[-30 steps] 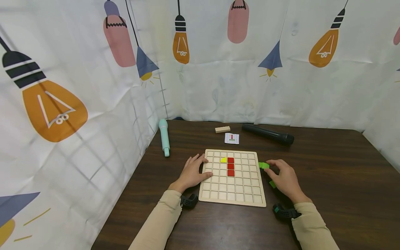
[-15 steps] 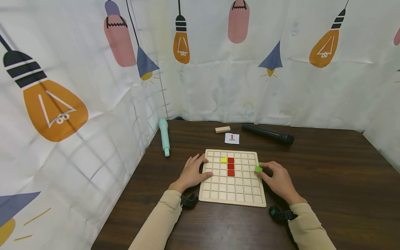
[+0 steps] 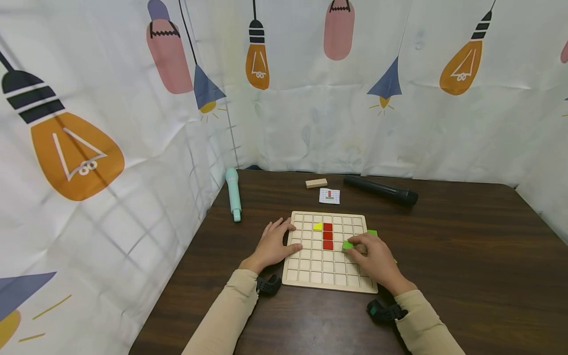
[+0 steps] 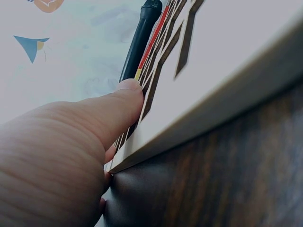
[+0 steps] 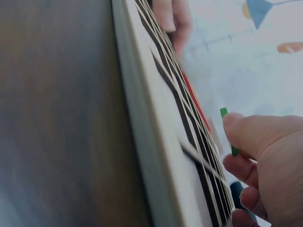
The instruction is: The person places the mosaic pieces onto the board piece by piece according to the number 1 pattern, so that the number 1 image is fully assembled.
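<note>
holding a green tile (image 3: pixel 348 244) pinched in my right hand (image 3: pixel 372 261), now over the wooden grid board (image 3: pixel 330 283) at lower centre; a second ago that hand was off the board's right edge, so the tile has come inboard, just right of the red column (image 3: pixel 327 235). left hand (image 3: pixel 272 246) lies flat, fingers relaxed on the board's left rim, unchanged. board cells hold three red tiles stacked and a yellow tile (image 3: pixel 317 227) touching their left. another green tile (image 3: pixel 372 232) sits at the right edge. farther up: pattern card (image 3: pixel 329 195), wooden block (image 3: pixel 316 183), black microphone (image 3: pixel 380 190), teal microphone (image 3: pixel 232 194).
</note>
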Demonstrator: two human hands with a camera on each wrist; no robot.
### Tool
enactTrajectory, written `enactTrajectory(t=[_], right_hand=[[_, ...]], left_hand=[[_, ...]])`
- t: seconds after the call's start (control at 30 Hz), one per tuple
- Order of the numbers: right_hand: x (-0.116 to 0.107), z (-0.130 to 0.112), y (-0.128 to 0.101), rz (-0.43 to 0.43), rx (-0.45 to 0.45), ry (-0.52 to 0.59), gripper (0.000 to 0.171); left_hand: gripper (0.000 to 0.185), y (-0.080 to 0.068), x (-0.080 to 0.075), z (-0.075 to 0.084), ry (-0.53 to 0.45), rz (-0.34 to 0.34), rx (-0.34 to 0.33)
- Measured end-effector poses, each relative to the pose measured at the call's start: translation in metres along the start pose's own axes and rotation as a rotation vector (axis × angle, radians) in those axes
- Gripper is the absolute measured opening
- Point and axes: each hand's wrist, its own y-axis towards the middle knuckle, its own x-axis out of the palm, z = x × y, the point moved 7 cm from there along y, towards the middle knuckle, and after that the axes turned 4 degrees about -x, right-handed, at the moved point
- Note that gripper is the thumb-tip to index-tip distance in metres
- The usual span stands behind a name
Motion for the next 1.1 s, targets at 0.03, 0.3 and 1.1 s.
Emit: enactTrajectory(t=[0.03,0.3,1.1], right_hand=[[0.002,-0.002,0.000,-0.002,-0.002,-0.002,0.026],[0.017,-0.017,0.001,-0.012,-0.056,0.010,0.024],[0.048,-0.058,0.006,0.022,-0.138,0.032,0.024]], left_hand=[[0.056,0.000,0.000,0.000,-0.001,0.000,-0.001],[0.055,0.000,-0.001,0.000,-0.005,0.002,-0.003],[0.054,0.000,-0.001,0.001,0.008,0.011,-0.001]])
